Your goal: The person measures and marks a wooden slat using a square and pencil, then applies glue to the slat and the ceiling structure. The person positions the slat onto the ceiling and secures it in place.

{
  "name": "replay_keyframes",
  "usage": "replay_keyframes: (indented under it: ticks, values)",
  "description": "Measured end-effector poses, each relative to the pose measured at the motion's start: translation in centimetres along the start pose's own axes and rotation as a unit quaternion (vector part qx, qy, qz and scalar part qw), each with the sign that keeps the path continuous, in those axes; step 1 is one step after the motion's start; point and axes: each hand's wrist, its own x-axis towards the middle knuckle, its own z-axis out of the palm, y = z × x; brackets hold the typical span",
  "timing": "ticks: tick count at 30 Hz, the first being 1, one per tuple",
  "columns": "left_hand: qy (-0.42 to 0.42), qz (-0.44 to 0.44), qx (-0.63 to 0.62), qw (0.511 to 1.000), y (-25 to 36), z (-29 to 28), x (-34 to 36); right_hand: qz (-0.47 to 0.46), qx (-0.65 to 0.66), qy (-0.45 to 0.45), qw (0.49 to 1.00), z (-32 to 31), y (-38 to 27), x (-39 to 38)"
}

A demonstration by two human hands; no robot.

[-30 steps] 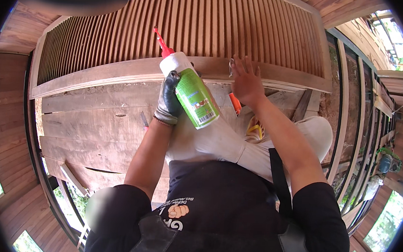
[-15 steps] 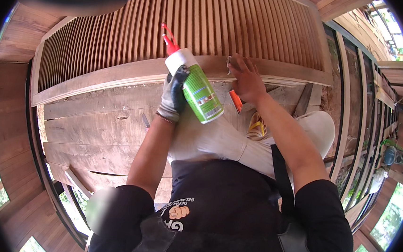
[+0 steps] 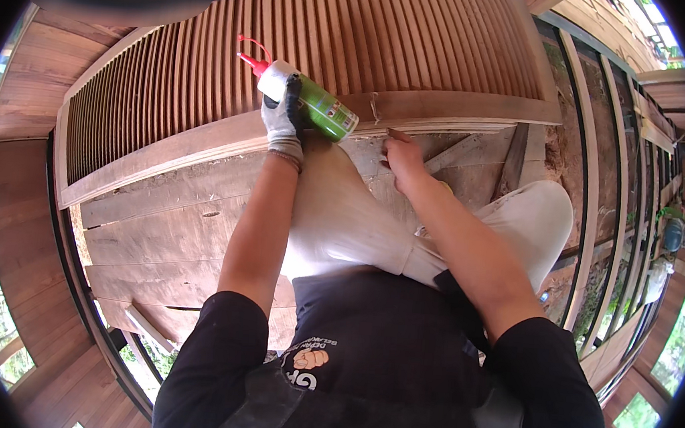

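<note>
Left of the left hand (image 3: 284, 113) and just beyond it, a slim red plastic nozzle (image 3: 248, 58) points away over the brown wooden slatted panel (image 3: 348, 37). That hand, in a white knit glove with black fingers (image 3: 291, 93), is wrapped firmly around the green-and-white plastic squeeze bottle (image 3: 328, 115), whose base angles off to the hand's right. A full, even grip like this should suit it; light pressure would help avoid spilling, and the nozzle is best kept clear of the slats until aimed. Further right, the bare right hand (image 3: 404, 161) has its fingers curled beside the panel's smooth wooden rail (image 3: 455, 108); whether they pinch anything I cannot tell. Keeping those fingertips off sharp edges seems wise.
</note>
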Motion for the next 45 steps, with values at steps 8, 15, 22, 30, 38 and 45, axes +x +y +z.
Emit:
replay_keyframes:
  ticks: [8, 15, 22, 30, 38, 45]
  values:
    - [-0.021, -0.013, 0.035, 0.999, -0.4, -0.4, 1.0, 0.084, 0.305, -0.099, 0.944, 2.0, 1.1, 0.2]
    - [-0.032, -0.037, 0.029, 0.998, -0.2, -0.6, 1.1, 0.06, 0.357, -0.146, 0.921, 2.9, 0.4, -0.1]
    - [-0.035, 0.001, 0.091, 0.995, -0.8, -0.2, 1.5, 0.029, 0.404, -0.197, 0.893, 4.3, -0.3, -1.1]
    - [-0.03, 0.016, 0.104, 0.994, -1.4, -0.6, 1.7, -0.098, 0.154, -0.018, 0.983, 3.1, 1.2, -2.3]
    - [-0.056, -0.029, 0.081, 0.995, -1.2, -1.6, 1.8, -0.247, -0.384, 0.022, 0.89, 1.4, -2.3, -2.0]
    - [-0.046, -0.046, 0.076, 0.995, -0.6, -0.6, 1.0, -0.181, -0.65, -0.019, 0.738, -0.1, -6.0, -2.6]
